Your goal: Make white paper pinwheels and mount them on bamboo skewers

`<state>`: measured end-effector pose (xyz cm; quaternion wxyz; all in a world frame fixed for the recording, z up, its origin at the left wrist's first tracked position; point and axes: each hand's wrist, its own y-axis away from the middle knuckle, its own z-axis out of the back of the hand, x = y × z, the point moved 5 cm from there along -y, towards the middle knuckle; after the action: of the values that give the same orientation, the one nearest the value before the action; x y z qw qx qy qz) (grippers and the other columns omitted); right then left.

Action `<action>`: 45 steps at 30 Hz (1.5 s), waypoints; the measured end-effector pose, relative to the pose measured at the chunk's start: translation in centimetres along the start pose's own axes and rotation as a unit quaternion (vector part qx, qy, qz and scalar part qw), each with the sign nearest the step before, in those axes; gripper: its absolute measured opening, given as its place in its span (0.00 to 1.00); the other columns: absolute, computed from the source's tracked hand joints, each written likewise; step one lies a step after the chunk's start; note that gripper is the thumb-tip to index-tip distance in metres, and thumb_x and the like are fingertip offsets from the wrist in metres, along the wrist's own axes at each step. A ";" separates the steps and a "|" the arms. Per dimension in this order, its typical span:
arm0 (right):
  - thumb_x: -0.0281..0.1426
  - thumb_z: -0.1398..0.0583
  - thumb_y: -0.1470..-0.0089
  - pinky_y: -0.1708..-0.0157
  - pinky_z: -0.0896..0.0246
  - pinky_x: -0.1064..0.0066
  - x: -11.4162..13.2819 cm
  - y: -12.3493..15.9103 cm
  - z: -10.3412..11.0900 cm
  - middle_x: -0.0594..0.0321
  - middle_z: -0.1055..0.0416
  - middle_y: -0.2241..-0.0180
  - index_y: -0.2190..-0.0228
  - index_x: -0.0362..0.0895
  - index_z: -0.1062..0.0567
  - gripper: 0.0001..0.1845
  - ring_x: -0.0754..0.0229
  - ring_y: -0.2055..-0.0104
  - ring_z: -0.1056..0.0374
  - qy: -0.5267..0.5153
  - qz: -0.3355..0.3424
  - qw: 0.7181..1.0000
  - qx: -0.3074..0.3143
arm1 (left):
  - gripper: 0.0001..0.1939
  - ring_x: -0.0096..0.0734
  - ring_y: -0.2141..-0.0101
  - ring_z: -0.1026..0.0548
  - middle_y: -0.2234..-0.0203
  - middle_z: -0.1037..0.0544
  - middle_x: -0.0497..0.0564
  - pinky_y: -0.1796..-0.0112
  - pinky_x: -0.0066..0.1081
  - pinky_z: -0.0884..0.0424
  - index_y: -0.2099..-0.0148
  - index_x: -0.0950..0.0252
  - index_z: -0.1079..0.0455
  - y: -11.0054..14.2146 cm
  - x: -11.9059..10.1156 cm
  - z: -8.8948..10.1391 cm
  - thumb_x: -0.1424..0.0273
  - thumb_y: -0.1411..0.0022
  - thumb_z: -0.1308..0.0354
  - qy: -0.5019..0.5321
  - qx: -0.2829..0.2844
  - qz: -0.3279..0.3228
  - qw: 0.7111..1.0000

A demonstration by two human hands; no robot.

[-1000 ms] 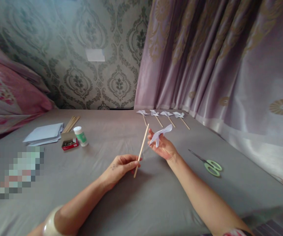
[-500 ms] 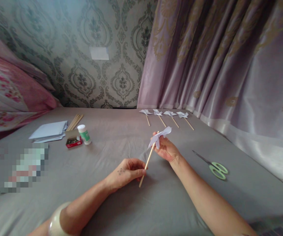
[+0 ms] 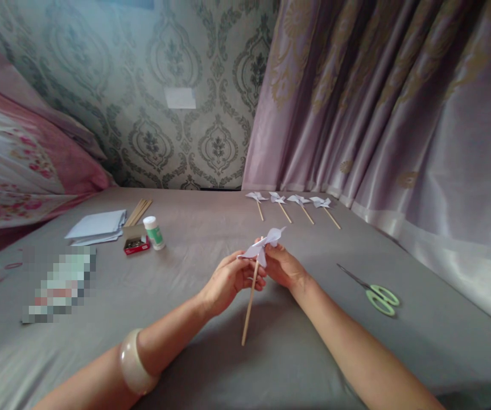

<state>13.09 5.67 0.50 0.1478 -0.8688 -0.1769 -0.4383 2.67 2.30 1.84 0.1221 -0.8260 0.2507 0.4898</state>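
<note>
A white paper pinwheel [image 3: 261, 246] on a thin wooden stick [image 3: 248, 314] is held up in front of me, the stick slanting down toward me. My right hand [image 3: 285, 265] grips it at the head from the right, its fingertips partly hidden by the paper blades. From the left, my left hand [image 3: 230, 279] has its fingers curled around the upper stick and against a blade. Both hands are close together above the grey cloth.
Several finished pinwheels [image 3: 300, 200] lie in a row at the back. Green-handled scissors [image 3: 379, 299] rest on the right. Leftward are folded white paper [image 3: 95, 225], wooden sticks [image 3: 138, 212], a small red box [image 3: 136, 245] of metal bits and a white-capped green bottle [image 3: 155, 233].
My left hand has slid from the lower stick up to the pinwheel's head. The pinwheel and my right hand have shifted slightly left and down. The view has turned a little left.
</note>
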 end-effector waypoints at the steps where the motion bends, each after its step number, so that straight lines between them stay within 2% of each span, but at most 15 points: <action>1: 0.42 0.31 0.60 0.79 0.39 0.72 0.1 0.0 -0.1 0.70 0.28 0.81 0.70 0.45 0.24 0.17 0.65 0.82 0.37 0.004 0.003 1.000 0.001 | 0.11 0.28 0.77 0.28 0.75 0.25 0.52 0.74 0.29 0.34 0.68 0.67 0.35 -0.2 0.0 -0.1 0.65 0.48 0.41 0.003 -0.006 -0.009 1.000; 3: 0.40 0.30 0.62 0.76 0.37 0.72 0.6 -0.1 0.0 0.69 0.28 0.80 0.70 0.44 0.24 0.18 0.65 0.80 0.36 0.001 0.021 1.000 -0.016 | 0.11 0.22 0.81 0.33 0.79 0.28 0.48 0.78 0.24 0.41 0.69 0.67 0.35 -0.7 -0.2 -0.3 0.64 0.47 0.40 -0.009 -0.024 -0.032 0.999; 6: 0.37 0.28 0.66 0.69 0.35 0.73 1.8 -0.2 0.7 0.68 0.25 0.74 0.69 0.44 0.22 0.19 0.65 0.73 0.32 -0.018 0.050 0.998 -0.043 | 0.13 0.16 0.84 0.41 0.82 0.33 0.43 0.80 0.22 0.48 0.68 0.67 0.34 -1.3 -0.6 -0.5 0.63 0.48 0.37 -0.027 -0.061 -0.067 0.995; 11: 0.35 0.26 0.69 0.63 0.33 0.69 4.2 0.3 1.5 0.69 0.26 0.69 0.76 0.49 0.24 0.15 0.63 0.67 0.32 -0.039 0.119 0.990 -0.062 | 0.18 0.15 0.83 0.43 0.82 0.35 0.41 0.81 0.22 0.51 0.62 0.68 0.31 -2.0 -2.3 -1.6 0.60 0.49 0.35 -0.021 -0.080 -0.123 0.989; 14: 0.35 0.27 0.66 0.66 0.35 0.71 4.9 0.7 1.0 0.71 0.31 0.72 0.80 0.48 0.27 0.13 0.66 0.70 0.36 -0.036 0.134 0.990 -0.027 | 0.18 0.15 0.84 0.45 0.82 0.36 0.41 0.81 0.22 0.53 0.61 0.68 0.31 -1.8 -2.9 -2.7 0.61 0.49 0.35 -0.005 -0.068 -0.141 0.988; 17: 0.35 0.28 0.64 0.70 0.38 0.74 5.1 1.1 0.3 0.72 0.38 0.76 0.81 0.47 0.28 0.14 0.68 0.73 0.41 -0.035 0.140 0.989 0.009 | 0.20 0.15 0.83 0.44 0.81 0.35 0.41 0.81 0.22 0.52 0.56 0.67 0.31 -1.3 -3.0 -3.4 0.61 0.47 0.36 0.008 -0.059 -0.144 0.988; 22: 0.34 0.27 0.65 0.75 0.42 0.75 5.5 1.3 -0.4 0.72 0.41 0.79 0.78 0.50 0.25 0.12 0.67 0.75 0.43 -0.026 0.159 0.987 0.010 | 0.18 0.15 0.83 0.43 0.80 0.31 0.43 0.81 0.22 0.49 0.53 0.66 0.29 -0.8 -2.5 -3.6 0.63 0.43 0.39 -0.011 -0.032 -0.153 0.988; 29: 0.34 0.27 0.65 0.78 0.41 0.75 5.6 1.4 -1.1 0.72 0.38 0.79 0.77 0.50 0.25 0.13 0.67 0.75 0.39 0.010 0.161 0.987 0.005 | 0.15 0.16 0.82 0.39 0.79 0.30 0.44 0.80 0.22 0.45 0.54 0.64 0.27 -0.7 -2.3 -3.4 0.64 0.42 0.39 -0.028 -0.016 -0.150 0.988; 37: 0.37 0.28 0.63 0.82 0.43 0.77 5.6 1.7 -1.4 0.73 0.39 0.80 0.79 0.49 0.28 0.14 0.68 0.80 0.41 0.033 0.156 0.987 0.000 | 0.13 0.19 0.80 0.36 0.77 0.28 0.46 0.80 0.23 0.41 0.57 0.65 0.27 -0.2 -2.5 -3.9 0.64 0.43 0.39 -0.032 0.007 -0.181 0.983; 45: 0.36 0.29 0.61 0.81 0.41 0.76 5.4 1.8 -1.2 0.74 0.37 0.80 0.79 0.49 0.29 0.13 0.68 0.80 0.41 0.036 0.145 0.989 0.008 | 0.14 0.20 0.80 0.35 0.76 0.26 0.48 0.79 0.23 0.39 0.58 0.66 0.26 0.0 -2.7 -3.9 0.64 0.44 0.37 -0.037 -0.009 -0.169 0.985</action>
<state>16.01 4.56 5.45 0.2230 -0.8679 -0.0474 -0.4414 4.52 1.32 6.14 0.2054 -0.8389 0.0984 0.4944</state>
